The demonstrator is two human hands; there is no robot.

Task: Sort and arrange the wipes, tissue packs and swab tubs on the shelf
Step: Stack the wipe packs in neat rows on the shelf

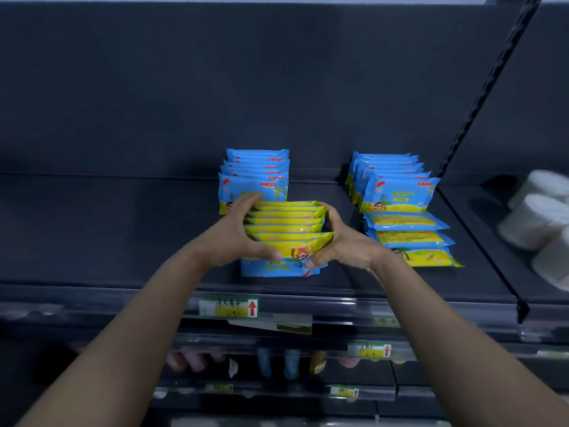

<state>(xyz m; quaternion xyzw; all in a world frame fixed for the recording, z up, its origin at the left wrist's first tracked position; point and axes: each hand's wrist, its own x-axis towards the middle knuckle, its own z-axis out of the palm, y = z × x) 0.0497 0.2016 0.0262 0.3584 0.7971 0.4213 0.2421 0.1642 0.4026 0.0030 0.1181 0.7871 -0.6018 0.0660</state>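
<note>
Both hands squaring a batch of wipe packs on the dark shelf

The left hand [238,234] and right hand [341,238] pressed in from either side on a bunch of wipe packs [288,224], fingers curled closed around its ends, the bunch resting on a flat pack [277,269] near the front of the shelf [107,229]; the step in hand looked like gathering loose packs into one neat row, and the next move likely called for standing them upright in line with the upright row [255,174] just behind, keeping the squeeze even so none slipped out. To the right stood a second upright row [394,183] with flat packs [409,235] stacked in front of it, still to be sorted. White rolls [538,217] sat blurred in the neighbouring bay; no swab tubs were visible
</note>
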